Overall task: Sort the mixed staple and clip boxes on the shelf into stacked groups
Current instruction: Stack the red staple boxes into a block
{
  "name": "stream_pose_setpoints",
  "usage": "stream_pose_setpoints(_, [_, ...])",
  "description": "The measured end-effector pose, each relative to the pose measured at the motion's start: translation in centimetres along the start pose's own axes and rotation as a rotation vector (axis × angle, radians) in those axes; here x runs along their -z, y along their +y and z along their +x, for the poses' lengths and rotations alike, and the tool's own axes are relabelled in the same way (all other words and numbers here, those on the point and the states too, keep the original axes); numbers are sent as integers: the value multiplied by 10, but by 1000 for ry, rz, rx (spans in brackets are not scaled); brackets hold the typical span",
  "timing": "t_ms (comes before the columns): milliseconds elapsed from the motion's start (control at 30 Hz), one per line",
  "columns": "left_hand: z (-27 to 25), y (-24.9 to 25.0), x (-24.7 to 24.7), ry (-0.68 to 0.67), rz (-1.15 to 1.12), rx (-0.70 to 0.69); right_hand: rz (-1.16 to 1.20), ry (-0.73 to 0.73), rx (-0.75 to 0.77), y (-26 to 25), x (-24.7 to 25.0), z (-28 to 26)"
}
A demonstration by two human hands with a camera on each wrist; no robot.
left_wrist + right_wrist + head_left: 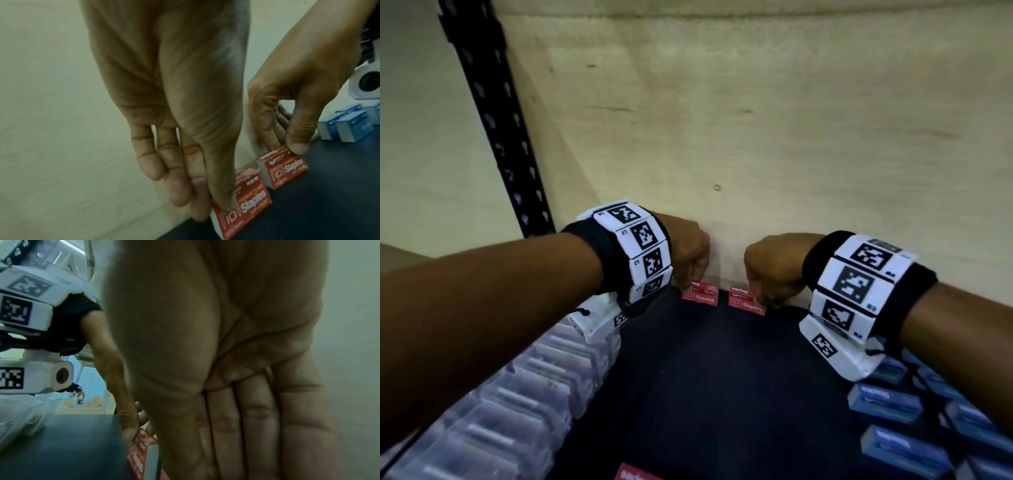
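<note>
Partly hidden: right hand covers right staple box.

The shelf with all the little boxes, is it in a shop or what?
Probably a stockroom or shop shelf, though that's a guess. Rows of blue boxes and clear plastic boxes line the dark shelf, on a slotted metal post. Both hands hold red Staples boxes.

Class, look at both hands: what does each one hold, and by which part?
The left hand pinches one red staples box at its outer end; the right hand pinches the other red staples box likewise. Both boxes rest on the shelf.
</note>
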State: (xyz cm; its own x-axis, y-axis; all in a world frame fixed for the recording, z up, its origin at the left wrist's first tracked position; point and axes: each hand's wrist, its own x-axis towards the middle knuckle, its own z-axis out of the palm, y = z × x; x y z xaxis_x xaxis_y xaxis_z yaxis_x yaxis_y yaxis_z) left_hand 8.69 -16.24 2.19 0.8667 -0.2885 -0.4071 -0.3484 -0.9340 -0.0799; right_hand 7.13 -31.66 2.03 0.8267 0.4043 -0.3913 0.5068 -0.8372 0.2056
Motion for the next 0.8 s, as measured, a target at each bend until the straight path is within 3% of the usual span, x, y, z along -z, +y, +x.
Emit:
stream_pose_setpoints(233, [-21, 7, 1, -62, -45, -16, 0, 23, 8, -10, 2, -23])
stream_pose_setpoints(700, [-127, 40, -38, -114, -28, -31, 43, 32, 137, -57, -25, -124])
stream_pose_setpoints(800, [-141, 44, -47, -132, -23, -48, -27, -22, 163, -69, -33, -140])
